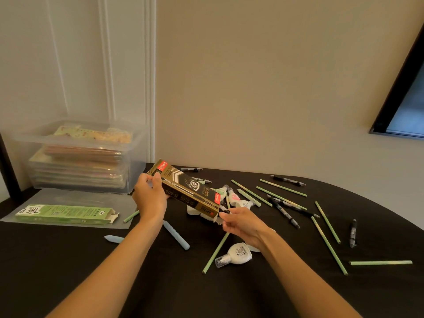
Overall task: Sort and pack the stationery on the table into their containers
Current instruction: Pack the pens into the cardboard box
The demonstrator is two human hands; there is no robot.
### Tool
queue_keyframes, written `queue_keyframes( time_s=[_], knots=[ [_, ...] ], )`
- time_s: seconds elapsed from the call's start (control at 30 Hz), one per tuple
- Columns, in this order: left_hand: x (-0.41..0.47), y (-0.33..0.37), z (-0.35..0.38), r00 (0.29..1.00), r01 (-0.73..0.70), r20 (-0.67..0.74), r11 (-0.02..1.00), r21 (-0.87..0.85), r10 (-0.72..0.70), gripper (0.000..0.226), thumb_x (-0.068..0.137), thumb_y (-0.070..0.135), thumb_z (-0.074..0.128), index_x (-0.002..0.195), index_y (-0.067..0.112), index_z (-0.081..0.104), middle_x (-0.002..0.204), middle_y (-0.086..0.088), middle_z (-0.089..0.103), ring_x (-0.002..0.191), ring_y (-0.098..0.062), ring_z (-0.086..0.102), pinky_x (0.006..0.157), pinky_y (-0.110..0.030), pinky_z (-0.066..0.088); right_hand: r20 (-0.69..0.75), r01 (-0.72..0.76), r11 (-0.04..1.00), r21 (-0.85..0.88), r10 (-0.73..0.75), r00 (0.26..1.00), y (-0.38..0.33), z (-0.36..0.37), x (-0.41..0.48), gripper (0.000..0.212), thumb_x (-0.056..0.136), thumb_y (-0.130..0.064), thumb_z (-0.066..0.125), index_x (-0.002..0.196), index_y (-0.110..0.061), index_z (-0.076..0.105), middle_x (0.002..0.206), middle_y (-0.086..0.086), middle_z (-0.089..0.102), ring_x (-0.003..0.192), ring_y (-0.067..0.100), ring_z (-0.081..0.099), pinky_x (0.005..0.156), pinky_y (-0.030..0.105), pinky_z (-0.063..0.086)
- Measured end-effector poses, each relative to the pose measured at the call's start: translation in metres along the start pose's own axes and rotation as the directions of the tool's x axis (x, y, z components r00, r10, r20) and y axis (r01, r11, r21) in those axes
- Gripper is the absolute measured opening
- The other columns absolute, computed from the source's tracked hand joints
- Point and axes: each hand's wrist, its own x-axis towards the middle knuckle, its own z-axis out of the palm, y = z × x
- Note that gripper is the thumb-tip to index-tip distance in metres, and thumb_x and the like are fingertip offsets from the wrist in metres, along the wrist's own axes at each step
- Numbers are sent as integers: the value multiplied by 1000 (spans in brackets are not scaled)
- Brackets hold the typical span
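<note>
My left hand (150, 198) is clamped around the far end of the black-and-gold pen box (186, 189), thumb on top, holding it tilted above the dark table (160, 283). My right hand (243, 223) pinches a black pen (226, 211) at the box's open near end. Both forearms reach in from the near edge, green pencils (328, 247) scattered right.

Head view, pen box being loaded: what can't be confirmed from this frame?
- Inside of the black-and-gold pen box: the opening faces away, so the pen count is hidden.
- Item in the right hand: fingers cover all but a dark tip.
- Contents of the clear bin: blurred by frosted walls.
- Green box: lettering too small to read fully.
</note>
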Motion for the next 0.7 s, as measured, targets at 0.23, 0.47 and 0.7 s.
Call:
queue_keyframes(
  time_s=[0.23,0.47,0.7],
  knots=[
    [-5,15,-7,983,-133,-122,989,58,140,14,98,18,42,89,9,46,90,-7,49,84,-16,48,71,-24,43,-276,-22,999,-48,8,961,-5,-40,-4,21,95,-2,47,113,8,52,80,13,55,62,10,49,51,16,45],
    [-20,23,2,918,-397,45,914,87,395,9,91,7,52,86,10,45,90,-9,55,81,-20,55,60,-19,45,-199,-51,830,-556,-73,977,-6,-54,-14,16,96,-15,48,90,-4,59,77,2,58,68,9,45,65,21,38],
    [-34,28,2,686,-722,291,673,158,667,3,89,-3,54,89,0,55,92,-10,52,83,-14,49,60,-6,42,-18,46,514,-856,-120,993,0,-25,-3,20,92,-19,57,72,-19,53,72,-2,49,67,8,45,63,19,34]
  ],
)
